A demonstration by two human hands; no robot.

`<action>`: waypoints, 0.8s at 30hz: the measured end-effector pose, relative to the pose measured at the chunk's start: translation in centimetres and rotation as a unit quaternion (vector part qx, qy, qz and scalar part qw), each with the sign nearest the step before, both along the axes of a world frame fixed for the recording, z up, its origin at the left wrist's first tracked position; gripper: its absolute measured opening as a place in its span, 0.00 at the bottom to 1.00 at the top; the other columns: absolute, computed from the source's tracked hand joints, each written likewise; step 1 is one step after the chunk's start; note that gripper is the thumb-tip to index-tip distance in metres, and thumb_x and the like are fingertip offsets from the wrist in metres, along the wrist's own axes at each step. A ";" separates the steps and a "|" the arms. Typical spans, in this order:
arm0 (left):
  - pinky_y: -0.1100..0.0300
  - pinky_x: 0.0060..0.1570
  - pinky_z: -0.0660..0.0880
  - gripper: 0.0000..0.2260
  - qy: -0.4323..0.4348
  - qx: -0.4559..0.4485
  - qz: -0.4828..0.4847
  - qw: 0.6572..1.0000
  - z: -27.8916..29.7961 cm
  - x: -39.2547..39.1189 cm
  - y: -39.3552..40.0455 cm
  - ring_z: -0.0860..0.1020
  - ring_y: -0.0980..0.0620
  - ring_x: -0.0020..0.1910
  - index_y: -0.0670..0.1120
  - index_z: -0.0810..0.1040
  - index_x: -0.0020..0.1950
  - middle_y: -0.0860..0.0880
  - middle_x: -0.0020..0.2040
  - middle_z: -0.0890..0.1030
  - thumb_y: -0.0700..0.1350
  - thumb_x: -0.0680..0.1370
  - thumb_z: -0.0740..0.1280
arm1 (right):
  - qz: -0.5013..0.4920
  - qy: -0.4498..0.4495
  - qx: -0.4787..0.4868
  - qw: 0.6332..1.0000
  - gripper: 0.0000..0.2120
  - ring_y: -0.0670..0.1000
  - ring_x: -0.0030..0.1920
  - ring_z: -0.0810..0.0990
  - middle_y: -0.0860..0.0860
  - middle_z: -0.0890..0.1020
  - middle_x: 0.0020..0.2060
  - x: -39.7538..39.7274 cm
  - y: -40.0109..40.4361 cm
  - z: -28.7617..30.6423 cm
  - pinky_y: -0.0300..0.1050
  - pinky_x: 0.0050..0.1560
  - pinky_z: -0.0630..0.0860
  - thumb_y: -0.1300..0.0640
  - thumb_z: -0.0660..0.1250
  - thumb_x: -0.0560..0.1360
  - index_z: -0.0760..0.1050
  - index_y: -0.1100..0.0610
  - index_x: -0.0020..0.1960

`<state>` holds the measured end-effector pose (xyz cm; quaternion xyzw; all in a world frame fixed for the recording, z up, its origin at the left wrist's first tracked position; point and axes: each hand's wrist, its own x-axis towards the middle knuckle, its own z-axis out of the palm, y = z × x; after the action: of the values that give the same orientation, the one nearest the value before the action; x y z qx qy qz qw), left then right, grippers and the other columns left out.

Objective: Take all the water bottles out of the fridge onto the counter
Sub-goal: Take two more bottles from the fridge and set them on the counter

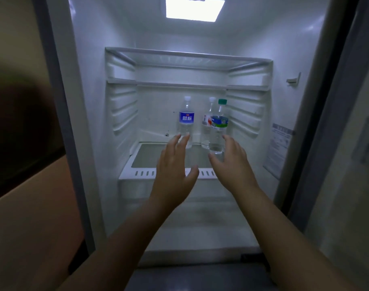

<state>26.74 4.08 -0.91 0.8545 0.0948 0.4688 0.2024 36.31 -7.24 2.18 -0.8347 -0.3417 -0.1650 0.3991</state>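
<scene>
Three clear water bottles stand on the glass shelf (150, 158) inside the open fridge. A blue-labelled bottle (186, 120) with a white cap is on the left. To its right, a green-capped bottle (219, 127) stands in front of a red-and-white-labelled bottle (206, 120). My left hand (174, 166) reaches in with fingers spread, its fingertips just in front of the blue-labelled bottle's base. My right hand (231, 162) is also open, beside the lower right of the green-capped bottle. Neither hand holds anything.
An upper shelf (187, 59) spans the fridge above the bottles, under the lit ceiling lamp (194, 9). Ribbed side walls (122, 110) flank the compartment. A drawer front (137, 187) sits below the glass shelf. A sticker (280, 150) is on the right wall.
</scene>
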 end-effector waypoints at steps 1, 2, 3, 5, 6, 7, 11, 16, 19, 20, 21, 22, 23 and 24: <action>0.51 0.72 0.57 0.34 0.009 -0.002 0.011 1.000 0.3 1.2 0.8 0.56 0.51 0.76 0.49 0.55 0.78 0.47 0.78 0.58 0.46 0.76 0.68 | 0.000 0.009 0.008 1.000 0.31 0.54 0.72 0.63 0.54 0.67 0.72 1.1 0.7 0.4 0.51 0.68 0.65 0.50 0.64 0.77 0.57 0.55 0.76; 0.50 0.73 0.57 0.34 0.018 -0.004 0.022 1.000 0.7 2.4 1.8 0.56 0.50 0.76 0.49 0.54 0.79 0.47 0.78 0.57 0.46 0.76 0.68 | 0.001 0.019 0.013 1.000 0.31 0.55 0.72 0.64 0.55 0.67 0.72 2.3 1.5 0.6 0.51 0.67 0.65 0.50 0.64 0.77 0.56 0.56 0.76; 0.50 0.73 0.57 0.35 0.026 -0.008 0.032 0.999 0.9 3.6 2.7 0.55 0.49 0.77 0.49 0.53 0.79 0.46 0.78 0.56 0.46 0.77 0.67 | 0.001 0.031 0.017 0.999 0.32 0.55 0.71 0.64 0.55 0.67 0.71 3.4 2.2 0.7 0.52 0.66 0.66 0.50 0.64 0.77 0.56 0.57 0.76; 0.49 0.74 0.56 0.35 0.041 -0.015 0.050 0.998 1.4 6.0 4.7 0.53 0.48 0.77 0.49 0.50 0.79 0.46 0.78 0.55 0.48 0.77 0.66 | 0.002 0.056 0.022 0.998 0.32 0.56 0.71 0.65 0.56 0.67 0.71 5.5 3.5 0.7 0.54 0.67 0.66 0.50 0.64 0.77 0.55 0.56 0.76; 0.49 0.74 0.56 0.35 0.047 -0.017 0.055 0.997 1.5 7.1 5.7 0.54 0.48 0.77 0.48 0.50 0.79 0.46 0.78 0.55 0.49 0.77 0.66 | 0.002 0.068 0.024 0.997 0.32 0.56 0.70 0.66 0.56 0.68 0.71 6.4 4.0 0.7 0.55 0.67 0.67 0.51 0.65 0.77 0.55 0.55 0.76; 0.49 0.74 0.57 0.36 0.051 -0.022 0.057 0.997 1.5 8.2 6.5 0.55 0.48 0.76 0.48 0.49 0.79 0.45 0.78 0.55 0.49 0.77 0.66 | 0.001 0.075 0.027 0.997 0.32 0.57 0.70 0.67 0.56 0.68 0.70 7.2 4.5 0.6 0.56 0.67 0.68 0.51 0.65 0.76 0.56 0.54 0.76; 0.48 0.72 0.56 0.37 0.069 -0.044 0.063 0.995 1.9 12.6 9.4 0.55 0.45 0.76 0.47 0.47 0.79 0.44 0.78 0.55 0.49 0.77 0.66 | -0.022 0.086 0.039 0.995 0.34 0.57 0.69 0.68 0.56 0.68 0.70 10.3 6.3 0.7 0.54 0.66 0.68 0.52 0.67 0.75 0.55 0.55 0.76; 0.46 0.74 0.55 0.40 0.109 -0.085 0.080 0.987 2.7 17.6 13.1 0.53 0.44 0.77 0.47 0.43 0.79 0.45 0.79 0.51 0.50 0.77 0.65 | -0.033 0.074 0.051 0.995 0.35 0.59 0.70 0.66 0.58 0.67 0.71 14.1 8.4 1.3 0.54 0.68 0.67 0.53 0.66 0.76 0.53 0.59 0.77; 0.45 0.74 0.55 0.41 0.119 -0.095 0.064 0.986 2.6 20.0 14.8 0.52 0.45 0.77 0.48 0.41 0.79 0.45 0.80 0.50 0.50 0.77 0.66 | -0.056 0.068 0.052 0.995 0.36 0.58 0.71 0.66 0.58 0.66 0.72 16.1 9.7 1.6 0.54 0.68 0.67 0.53 0.67 0.76 0.52 0.58 0.77; 0.45 0.74 0.55 0.42 0.119 -0.097 0.061 0.986 2.5 20.7 15.4 0.52 0.45 0.77 0.48 0.41 0.79 0.45 0.80 0.50 0.49 0.77 0.67 | -0.065 0.066 0.049 0.994 0.37 0.58 0.71 0.66 0.58 0.66 0.72 16.9 10.2 1.8 0.55 0.69 0.67 0.52 0.67 0.75 0.51 0.57 0.77; 0.45 0.74 0.55 0.42 0.118 -0.101 0.061 0.986 2.5 21.3 15.9 0.53 0.44 0.77 0.48 0.41 0.79 0.45 0.79 0.51 0.49 0.77 0.67 | -0.070 0.062 0.048 0.994 0.38 0.58 0.71 0.66 0.58 0.65 0.73 17.5 10.6 1.9 0.56 0.69 0.67 0.52 0.67 0.75 0.51 0.57 0.77; 0.45 0.74 0.55 0.42 0.117 -0.107 0.059 0.986 2.5 21.9 16.4 0.53 0.44 0.77 0.48 0.41 0.79 0.45 0.79 0.51 0.48 0.76 0.67 | -0.074 0.060 0.047 0.994 0.39 0.59 0.71 0.66 0.58 0.65 0.73 18.2 11.0 1.9 0.57 0.69 0.67 0.51 0.68 0.75 0.50 0.58 0.77; 0.46 0.74 0.56 0.42 0.114 -0.114 0.057 0.985 2.4 22.6 16.9 0.53 0.44 0.77 0.48 0.41 0.79 0.44 0.79 0.51 0.48 0.76 0.68 | -0.076 0.062 0.047 0.994 0.39 0.59 0.71 0.66 0.58 0.64 0.73 18.9 11.4 1.9 0.57 0.69 0.67 0.51 0.68 0.75 0.49 0.58 0.78; 0.46 0.73 0.57 0.42 0.109 -0.122 0.053 0.985 2.4 23.1 17.4 0.54 0.44 0.77 0.48 0.42 0.79 0.44 0.79 0.52 0.47 0.76 0.68 | -0.077 0.065 0.048 0.994 0.40 0.59 0.71 0.66 0.58 0.64 0.73 19.4 11.8 1.9 0.57 0.69 0.68 0.51 0.68 0.75 0.48 0.57 0.78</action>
<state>49.87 21.48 1.50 0.8634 0.2177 0.3677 0.2681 55.74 4.52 4.05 -0.8473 -0.2410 -0.1568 0.4466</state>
